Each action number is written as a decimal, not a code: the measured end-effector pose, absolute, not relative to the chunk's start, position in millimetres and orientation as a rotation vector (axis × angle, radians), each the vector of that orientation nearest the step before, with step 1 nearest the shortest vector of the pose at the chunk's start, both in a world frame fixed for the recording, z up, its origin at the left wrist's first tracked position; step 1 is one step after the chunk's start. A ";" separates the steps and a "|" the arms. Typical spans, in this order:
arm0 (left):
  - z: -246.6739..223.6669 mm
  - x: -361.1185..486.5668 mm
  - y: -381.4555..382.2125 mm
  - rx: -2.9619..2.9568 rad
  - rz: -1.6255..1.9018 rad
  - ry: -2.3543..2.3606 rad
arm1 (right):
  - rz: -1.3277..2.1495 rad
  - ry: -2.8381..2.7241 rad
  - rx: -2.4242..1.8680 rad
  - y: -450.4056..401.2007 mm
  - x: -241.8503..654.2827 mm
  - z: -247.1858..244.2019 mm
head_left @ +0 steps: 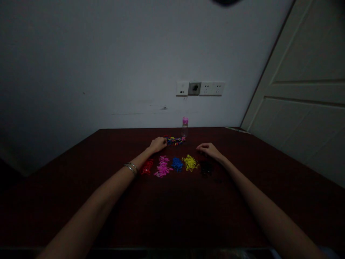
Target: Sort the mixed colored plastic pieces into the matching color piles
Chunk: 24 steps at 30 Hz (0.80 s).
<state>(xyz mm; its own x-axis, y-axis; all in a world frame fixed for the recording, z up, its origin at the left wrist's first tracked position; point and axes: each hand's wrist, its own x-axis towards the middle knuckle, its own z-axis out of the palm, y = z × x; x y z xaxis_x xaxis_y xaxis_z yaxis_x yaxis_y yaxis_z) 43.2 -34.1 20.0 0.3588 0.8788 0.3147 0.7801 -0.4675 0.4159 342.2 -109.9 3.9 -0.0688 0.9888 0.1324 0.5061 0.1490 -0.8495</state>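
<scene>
Finding red pile [147,167] of small pieces on the table [161,219], apparently sorted by colour; then left hand [158,144], bent, cannot tell whether gripping; pink pile [162,167], sorted too; mixed heap [175,140], right beside left hand, seemingly left to sort; blue pile [177,164], yellow pile [190,163], black pile [206,168], likewise separated; lastly right hand [208,149], loosely curled, cannot tell whether holding anything.

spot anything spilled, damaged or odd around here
The wall has dark scuffs below and left of the sockets, marring its pale surface. On the table, a few dark bits seem to lie apart from the black pile, though it's dim.
</scene>
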 end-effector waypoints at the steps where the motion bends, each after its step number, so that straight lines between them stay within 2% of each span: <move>1: 20.7 41.4 -34.2 2.421 0.760 1.503 | 0.819 -1.682 -1.448 -109.9 342.0 4.0; 7: 34.6 39.6 -39.3 2.407 0.799 1.305 | 0.818 -1.692 -1.445 -110.2 341.3 3.7; 14: 53.4 56.6 -73.0 2.091 0.272 0.840 | 0.768 -1.714 -1.466 -112.5 339.0 5.5; 19: 57.3 57.6 -86.7 1.997 0.354 0.836 | 0.758 -1.712 -1.460 -114.2 338.0 5.8; 24: 53.7 37.7 -68.3 1.951 0.555 0.989 | 0.750 -1.707 -1.453 -113.8 338.1 6.0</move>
